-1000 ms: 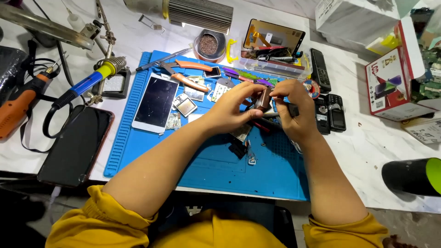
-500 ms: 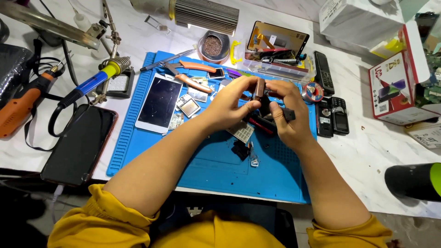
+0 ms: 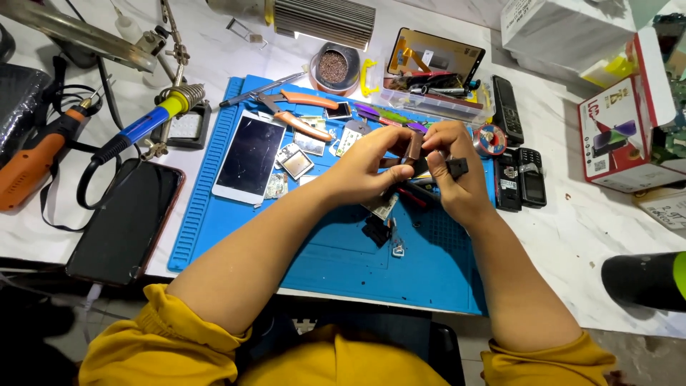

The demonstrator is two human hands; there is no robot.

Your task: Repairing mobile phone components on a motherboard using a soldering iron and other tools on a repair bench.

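Note:
Both hands meet above the blue work mat. My left hand pinches a small brown flat part held upright between thumb and fingers. My right hand touches the top of that same part and also grips a small black plug-like piece. Beneath the hands lie small circuit pieces and a black component on the mat. A white-framed phone lies face up to the left of my left hand.
Orange-handled pliers, a blue-and-yellow soldering iron on its stand, an orange rotary tool, a dark phone, two black keypad phones, a clear parts tray, a red box, a black cylinder.
Both hands stay together over the mat; the right hand's fingers have shifted onto the top of the brown part, and the black piece shows in its grip. The view has drifted slightly.

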